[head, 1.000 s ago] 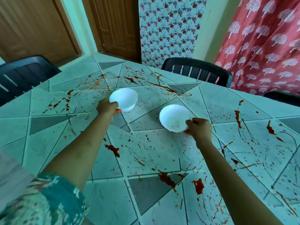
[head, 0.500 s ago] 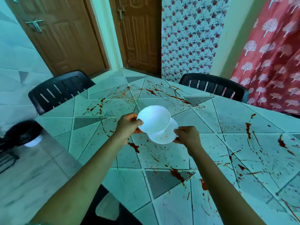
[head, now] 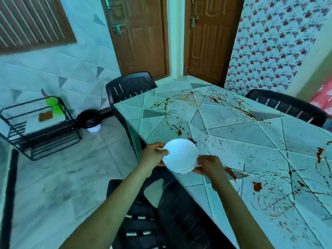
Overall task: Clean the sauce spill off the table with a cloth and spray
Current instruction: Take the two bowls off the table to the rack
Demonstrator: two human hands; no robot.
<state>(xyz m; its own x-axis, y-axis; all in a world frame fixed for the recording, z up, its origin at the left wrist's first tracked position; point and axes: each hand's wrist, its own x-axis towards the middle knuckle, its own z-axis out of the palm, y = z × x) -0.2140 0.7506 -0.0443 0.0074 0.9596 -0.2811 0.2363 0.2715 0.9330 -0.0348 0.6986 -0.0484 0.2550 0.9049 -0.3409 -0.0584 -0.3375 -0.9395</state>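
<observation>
While sauce [head: 257, 186] streaks the table [head: 242, 133], left grip [head: 152, 156] and right grip [head: 209, 167] pinching stacked bowls [head: 179, 155] between them

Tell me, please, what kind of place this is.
Probably a home dining area: a tiled table splashed with sauce, black plastic chairs around it, white bowls, and wooden doors behind.

From my end I count two hands, left hand [head: 154, 155] and right hand [head: 209, 166], sharing two white bowls [head: 179, 155] nested in one stack. One tiled table [head: 239, 130], its sauce splatter [head: 256, 186] in more spots than I can number. Three black chairs: far chair [head: 129, 87], right chair [head: 287, 105], near chair [head: 143, 221]. Two wooden doors, left door [head: 140, 42] and right door [head: 206, 42]. One wire rack [head: 46, 139] bearing one green bottle [head: 53, 105] and one brown cloth [head: 45, 116]. One black bin [head: 88, 119].
</observation>
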